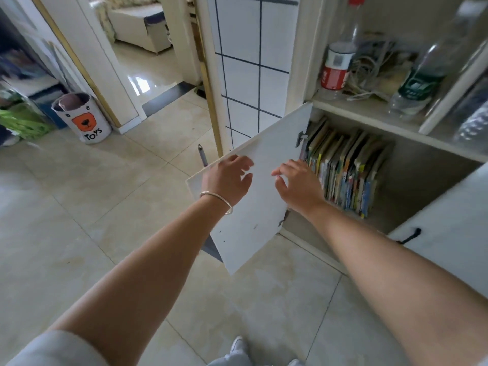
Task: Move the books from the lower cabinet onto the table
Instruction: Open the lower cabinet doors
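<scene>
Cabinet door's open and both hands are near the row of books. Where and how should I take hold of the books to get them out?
The books stand upright in the lower cabinet, spines facing out, packed against its left wall. Come straight in from the open front with the right hand, past the open door. Probably best to pinch a small batch by the spines near their tops, since the row's right end is free to tip them out.

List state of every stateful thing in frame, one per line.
left cabinet door: swung open
right cabinet door: open
books: upright in a row in the lower cabinet, none removed
left hand: open, at the left door's edge
right hand: open, reaching toward the books, holding nothing
red-label bottle: upright, capped, upper shelf
green-label bottle: upright, upper shelf
toys bin: upright, on floor
</scene>
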